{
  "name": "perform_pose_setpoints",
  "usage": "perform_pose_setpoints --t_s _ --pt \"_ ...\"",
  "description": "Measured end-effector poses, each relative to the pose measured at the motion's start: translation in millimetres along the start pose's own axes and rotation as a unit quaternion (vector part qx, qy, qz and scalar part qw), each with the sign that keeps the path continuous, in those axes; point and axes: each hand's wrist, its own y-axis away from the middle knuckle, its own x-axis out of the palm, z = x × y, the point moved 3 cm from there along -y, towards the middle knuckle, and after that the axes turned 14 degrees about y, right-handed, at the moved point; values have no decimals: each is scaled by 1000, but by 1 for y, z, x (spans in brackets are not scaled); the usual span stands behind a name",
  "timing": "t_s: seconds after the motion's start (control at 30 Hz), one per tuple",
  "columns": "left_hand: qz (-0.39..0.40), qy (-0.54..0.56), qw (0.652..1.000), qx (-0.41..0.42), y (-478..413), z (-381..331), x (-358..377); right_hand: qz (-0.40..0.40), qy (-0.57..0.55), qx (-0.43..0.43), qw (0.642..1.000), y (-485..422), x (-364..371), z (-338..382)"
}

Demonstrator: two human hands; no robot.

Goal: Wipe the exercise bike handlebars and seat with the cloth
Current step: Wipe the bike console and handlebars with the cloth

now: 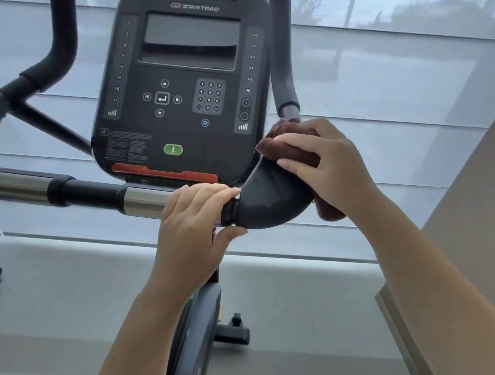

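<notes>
The exercise bike's handlebar point(94, 193) runs across the view as a black and chrome bar, ending in a black padded bend point(267, 202) that rises into an upright grip point(281, 46). My left hand point(195, 223) is wrapped around the bar just left of the bend. My right hand point(326, 163) presses a dark brown cloth point(289, 149) onto the top and right side of the bend; part of the cloth hangs below my wrist. The seat is out of view.
The bike's console point(180, 81) with a blank screen and keypad stands just behind the bar. A second upright grip point(62, 32) rises at the left. The bike's frame point(194, 330) drops between my forearms to a grey floor. A beige wall edge point(473, 224) is at the right.
</notes>
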Motion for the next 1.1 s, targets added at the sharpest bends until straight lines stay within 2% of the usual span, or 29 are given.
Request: perform_pose_setpoints --t_s 0.17,0.3,0.43,0.53,0.63,0.83,1.1 --pt "41 11 999 -28 -8 -3 -9 -67 32 -26 997 30 5 11" --pt "108 2 994 -19 -24 -6 -20 -76 9 -38 996 31 3 9" --pt "136 -1 991 -6 -39 -6 -19 -84 -86 12 993 16 -3 -5" --pt "176 57 982 -34 -63 -8 -8 -81 -121 62 987 -7 1 -23" --pt "208 113 970 -57 -92 -3 5 -68 -149 70 984 -29 6 -37" --pt "242 100 963 -65 -145 10 30 -73 -162 20 984 -66 14 -59" --pt "229 69 968 -75 -201 29 55 -163 -177 -11 971 -134 20 -105"
